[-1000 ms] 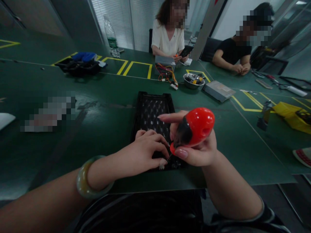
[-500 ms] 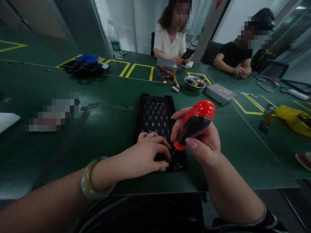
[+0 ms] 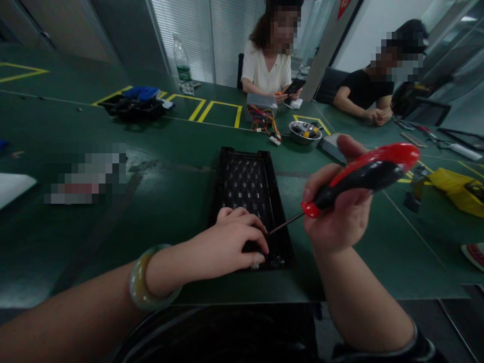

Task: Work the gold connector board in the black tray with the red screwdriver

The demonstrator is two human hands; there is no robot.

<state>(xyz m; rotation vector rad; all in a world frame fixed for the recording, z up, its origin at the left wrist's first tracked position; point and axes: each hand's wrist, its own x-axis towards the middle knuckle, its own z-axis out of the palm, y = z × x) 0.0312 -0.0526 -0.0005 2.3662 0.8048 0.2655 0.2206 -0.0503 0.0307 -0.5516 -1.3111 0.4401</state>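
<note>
A long black plastic panel (image 3: pixel 245 194) with raised sides and a patterned inner face lies on the green table. My left hand (image 3: pixel 238 242), with a jade-coloured bangle on the wrist, rests over its near end. The fingers are curled and the thumb closes on the panel's near edge; what lies under the palm is hidden. My right hand (image 3: pixel 340 212) is wrapped round a red-and-black screwdriver (image 3: pixel 363 174). The shaft slants down to the left, its tip close to my left index finger above the panel. Small bits (image 3: pixel 279 262) sit at the panel's near right corner.
Beyond the panel are a grey power supply with coloured wires (image 3: pixel 261 108), a metal bowl of tools (image 3: pixel 305 132) and a black tray with blue items (image 3: pixel 138 103). A yellow bag (image 3: pixel 457 189) lies right. Two people (image 3: pixel 268 70) sit across the table; a water bottle (image 3: pixel 183 68) stands there.
My right hand has moved right and tilted the screwdriver flatter, drawing its tip up from beside my left thumb. My left hand stays on the panel.
</note>
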